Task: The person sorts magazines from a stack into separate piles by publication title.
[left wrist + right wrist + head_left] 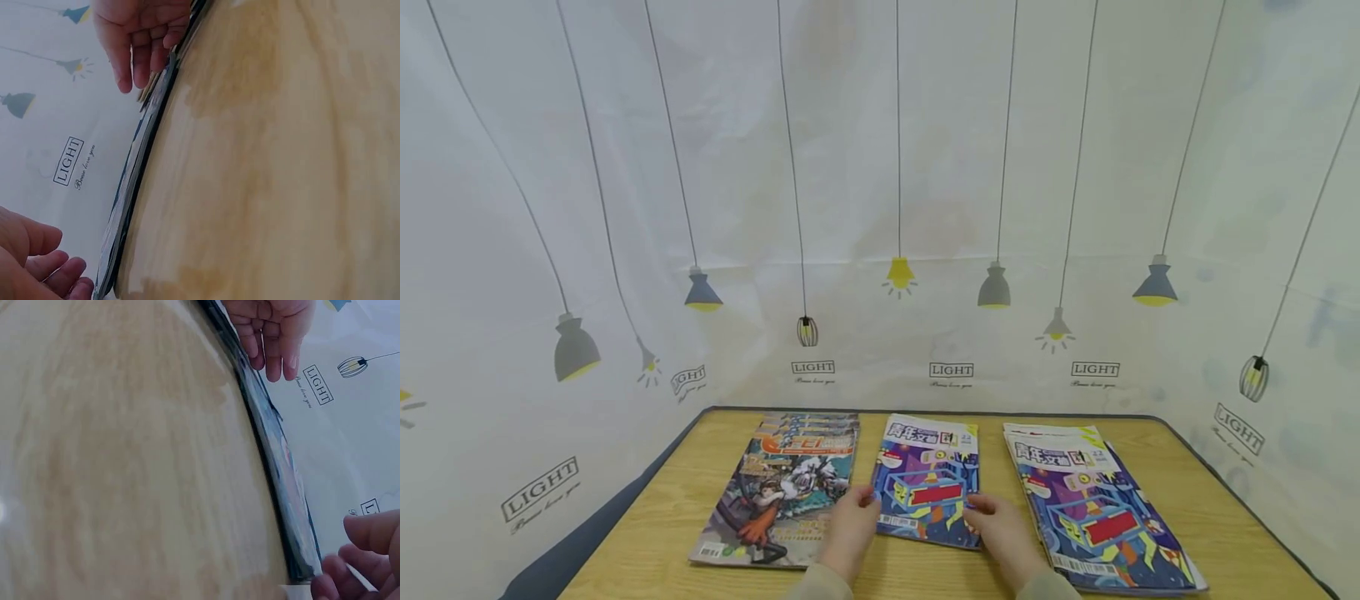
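In the head view a purple-blue magazine (928, 467) with a red block on its cover lies flat in the middle of the table. My left hand (850, 533) is at its left edge, and my right hand (1000, 533) is at its right edge. Both hands have relaxed, slightly bent fingers, with fingertips right at the sides. The left wrist view shows my left hand (34, 262) low beside the thin magazine edges. From the right wrist, my right hand (369, 556) appears the same way, thumb apart from the fingers.
Left of the middle magazine lies a fanned stack of comic magazines (790, 492). On the right is a stack of magazines (1097, 517) with the same purple-blue cover on top. The wooden table (647, 533) meets a white curtain (865, 167) printed with hanging lamps.
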The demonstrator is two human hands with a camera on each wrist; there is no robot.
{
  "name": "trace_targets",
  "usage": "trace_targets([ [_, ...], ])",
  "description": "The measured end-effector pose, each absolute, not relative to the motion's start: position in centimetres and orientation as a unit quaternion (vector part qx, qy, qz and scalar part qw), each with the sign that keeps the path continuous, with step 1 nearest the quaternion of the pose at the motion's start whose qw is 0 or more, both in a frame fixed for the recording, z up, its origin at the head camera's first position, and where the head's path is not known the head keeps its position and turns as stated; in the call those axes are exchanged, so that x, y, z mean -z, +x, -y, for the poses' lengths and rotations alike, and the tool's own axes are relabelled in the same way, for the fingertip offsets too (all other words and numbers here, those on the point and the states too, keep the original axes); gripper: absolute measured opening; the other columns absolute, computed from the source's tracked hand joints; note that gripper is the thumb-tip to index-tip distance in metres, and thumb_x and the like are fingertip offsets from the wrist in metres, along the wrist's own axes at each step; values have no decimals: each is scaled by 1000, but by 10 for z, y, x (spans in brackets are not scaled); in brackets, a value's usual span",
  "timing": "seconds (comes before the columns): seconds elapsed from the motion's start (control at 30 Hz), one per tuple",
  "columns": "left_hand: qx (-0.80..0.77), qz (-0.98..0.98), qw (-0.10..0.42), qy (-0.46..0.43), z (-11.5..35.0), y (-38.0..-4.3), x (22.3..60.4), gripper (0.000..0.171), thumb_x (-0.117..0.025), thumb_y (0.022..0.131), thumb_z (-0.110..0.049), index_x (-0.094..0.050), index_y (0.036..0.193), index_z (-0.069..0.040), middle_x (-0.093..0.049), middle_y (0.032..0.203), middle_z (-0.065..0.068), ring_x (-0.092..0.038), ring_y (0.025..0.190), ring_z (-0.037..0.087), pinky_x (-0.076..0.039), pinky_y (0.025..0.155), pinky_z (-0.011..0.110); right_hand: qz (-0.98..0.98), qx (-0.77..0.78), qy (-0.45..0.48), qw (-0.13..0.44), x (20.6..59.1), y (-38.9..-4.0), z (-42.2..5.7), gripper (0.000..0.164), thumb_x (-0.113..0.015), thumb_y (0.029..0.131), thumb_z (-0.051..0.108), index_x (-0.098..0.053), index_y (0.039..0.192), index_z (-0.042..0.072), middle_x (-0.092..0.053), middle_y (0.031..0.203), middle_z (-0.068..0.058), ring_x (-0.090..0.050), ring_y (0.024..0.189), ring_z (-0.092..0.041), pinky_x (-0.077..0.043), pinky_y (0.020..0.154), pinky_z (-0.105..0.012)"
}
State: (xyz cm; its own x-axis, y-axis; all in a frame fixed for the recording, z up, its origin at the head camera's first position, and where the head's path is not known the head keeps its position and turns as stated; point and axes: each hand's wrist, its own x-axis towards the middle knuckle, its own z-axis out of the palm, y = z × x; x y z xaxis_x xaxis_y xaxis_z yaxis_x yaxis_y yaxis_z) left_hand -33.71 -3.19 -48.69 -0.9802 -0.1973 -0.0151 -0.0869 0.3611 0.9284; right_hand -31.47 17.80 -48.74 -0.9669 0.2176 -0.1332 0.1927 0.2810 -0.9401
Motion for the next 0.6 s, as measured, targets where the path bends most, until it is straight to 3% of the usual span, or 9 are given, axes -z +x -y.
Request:
trace_targets([
  [0.2, 504, 855, 46, 115, 23, -338, 492, 39, -60, 88, -5, -59, 126, 3, -56, 130, 22, -46, 124, 42, -36, 103, 56, 841, -525, -124, 41, 497, -315, -179, 52, -70, 79, 1, -52, 126, -15, -56, 120, -31, -52, 112, -41, -41, 97, -56],
  [0.37, 493, 863, 49, 102, 22, -337, 492, 37, -60, 87, -2, -60, 124, 6, -56, 129, 24, -46, 124, 43, -36, 103, 56, 864, -487, -120, 40, 498, -314, -179, 58, -73, 72, -3, -53, 126, -14, -59, 119, -29, -54, 110, -41, -41, 96, -55],
  [0.6, 504, 856, 56, 101, 23, -332, 493, 36, -56, 86, 2, -62, 122, 5, -56, 128, 24, -46, 123, 43, -36, 102, 57, 862, -494, -108, 45, 502, -320, -183, 60, -66, 71, -9, -49, 128, -16, -58, 118, -31, -54, 111, -43, -43, 96, -54],
])
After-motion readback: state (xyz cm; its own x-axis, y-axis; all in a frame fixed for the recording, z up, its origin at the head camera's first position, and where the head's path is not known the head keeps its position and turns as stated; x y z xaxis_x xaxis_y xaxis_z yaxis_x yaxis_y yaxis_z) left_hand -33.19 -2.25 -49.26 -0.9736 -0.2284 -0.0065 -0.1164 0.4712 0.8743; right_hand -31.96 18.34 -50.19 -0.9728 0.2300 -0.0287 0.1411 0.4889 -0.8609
